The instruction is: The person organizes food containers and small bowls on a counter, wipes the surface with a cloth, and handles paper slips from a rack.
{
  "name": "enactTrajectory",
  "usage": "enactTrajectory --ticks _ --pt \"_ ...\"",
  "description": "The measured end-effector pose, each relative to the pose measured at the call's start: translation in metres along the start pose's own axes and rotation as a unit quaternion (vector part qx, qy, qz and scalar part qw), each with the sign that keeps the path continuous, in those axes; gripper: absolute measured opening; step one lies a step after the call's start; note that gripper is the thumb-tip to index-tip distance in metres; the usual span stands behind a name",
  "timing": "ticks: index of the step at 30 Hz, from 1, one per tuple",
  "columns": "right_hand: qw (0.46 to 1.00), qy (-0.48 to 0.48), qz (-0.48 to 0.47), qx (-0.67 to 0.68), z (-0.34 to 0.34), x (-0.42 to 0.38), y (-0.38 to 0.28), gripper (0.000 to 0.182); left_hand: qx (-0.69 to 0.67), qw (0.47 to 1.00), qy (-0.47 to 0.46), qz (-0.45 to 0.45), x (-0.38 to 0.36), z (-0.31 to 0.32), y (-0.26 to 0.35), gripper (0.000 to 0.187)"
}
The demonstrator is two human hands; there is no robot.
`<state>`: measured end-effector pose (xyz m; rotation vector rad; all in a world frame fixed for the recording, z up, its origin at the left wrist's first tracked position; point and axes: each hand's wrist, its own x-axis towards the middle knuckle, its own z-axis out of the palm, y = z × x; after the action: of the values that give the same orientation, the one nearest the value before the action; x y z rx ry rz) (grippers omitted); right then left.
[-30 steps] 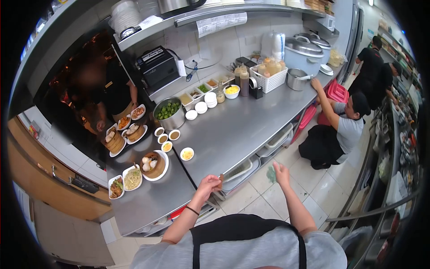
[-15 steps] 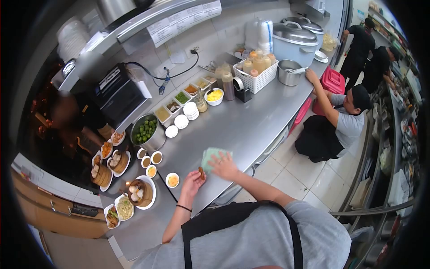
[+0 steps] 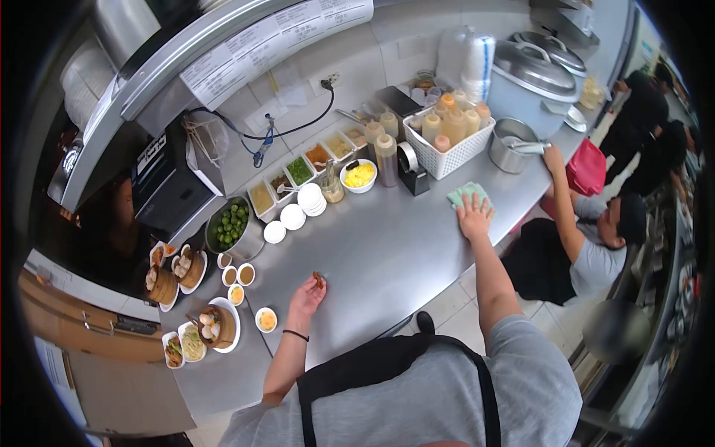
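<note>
My right hand (image 3: 475, 217) lies flat with its fingers spread on a light green cloth (image 3: 468, 195), which rests on the steel counter (image 3: 372, 253). The cloth sits just in front of a white basket (image 3: 454, 153) of squeeze bottles. My left hand (image 3: 305, 298), palm partly turned up, pinches a small reddish-brown piece (image 3: 319, 279) at its fingertips; what it is I cannot tell. Left of that hand stands a small white bowl (image 3: 266, 320) with something yellow-orange in it.
Nearby are a steamer basket (image 3: 216, 328) on a white plate, a pot of green limes (image 3: 232, 229), stacked white lids (image 3: 293, 217) and a bowl of yellow food (image 3: 359, 176). A steel pot (image 3: 514, 149) stands at the right, where a co-worker (image 3: 596, 231) crouches with a hand near it.
My right hand has slid the cloth away along the counter to the right, toward the basket. My left hand stays near the small bowl with the brown piece. The view has shifted slightly.
</note>
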<state>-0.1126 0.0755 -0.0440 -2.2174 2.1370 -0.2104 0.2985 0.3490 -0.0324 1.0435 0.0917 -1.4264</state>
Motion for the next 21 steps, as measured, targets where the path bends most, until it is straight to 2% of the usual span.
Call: enactTrajectory --ticks 3,5,6,8,9,11,12,13,14,15,16,17,18,19,21 --pt "1.0 -0.003 0.012 -0.008 0.003 0.05 0.021 0.052 -0.041 0.997 0.057 0.033 0.021 0.024 0.005 0.028" --pt "1.0 -0.004 -0.001 -0.005 0.004 0.08 0.031 0.052 -0.065 0.987 0.094 0.116 0.037 0.038 0.013 0.025" --pt "1.0 -0.004 -0.004 -0.006 0.005 0.092 0.033 0.053 -0.067 0.985 0.1 0.122 0.042 0.039 0.015 0.025" --pt "1.0 -0.016 -0.02 0.008 0.002 0.105 0.035 0.054 0.011 0.964 0.174 0.199 0.055 0.038 0.015 0.025" --pt "0.999 -0.035 -0.026 0.022 -0.004 0.104 0.035 0.055 0.005 0.963 0.177 0.205 0.061 0.035 0.009 0.025" --pt "0.992 -0.096 -0.057 0.054 -0.02 0.099 0.039 0.054 0.15 0.903 0.267 0.302 0.064 0.021 -0.016 0.021" --pt "0.984 -0.14 -0.082 0.074 -0.032 0.099 0.038 0.053 0.241 0.861 0.28 0.349 0.064 0.006 -0.035 0.02" --pt "0.983 -0.139 -0.091 0.073 -0.054 0.101 0.03 0.053 0.329 0.809 0.292 0.389 0.063 -0.004 -0.051 0.018" --pt "0.925 -0.228 -0.183 0.244 -0.081 0.096 0.017 0.048 0.413 0.754 0.305 0.41 0.044 0.01 -0.063 0.018" --pt "0.82 -0.311 -0.264 0.401 -0.107 0.089 0.002 0.044 0.493 0.691 0.315 0.425 0.015 0.035 -0.074 0.019" --pt "0.801 -0.282 -0.314 0.425 -0.142 0.085 -0.022 0.041 0.489 0.692 0.322 0.423 0.001 0.044 -0.087 0.019" --pt "0.777 -0.251 -0.363 0.448 -0.169 0.094 -0.05 0.039 0.591 0.594 0.291 0.461 -0.011 0.05 -0.098 0.022" --pt "0.789 -0.193 -0.384 0.44 -0.176 0.112 -0.076 0.039 0.681 0.482 0.252 0.49 -0.016 0.054 -0.102 0.024" --pt "0.797 -0.133 -0.403 0.43 -0.182 0.135 -0.101 0.039 0.68 0.481 0.255 0.491 -0.017 0.056 -0.101 0.024" --pt "0.808 0.095 -0.421 0.402 -0.164 0.199 -0.155 0.04 0.667 0.529 0.251 0.461 -0.02 0.057 -0.102 0.027"
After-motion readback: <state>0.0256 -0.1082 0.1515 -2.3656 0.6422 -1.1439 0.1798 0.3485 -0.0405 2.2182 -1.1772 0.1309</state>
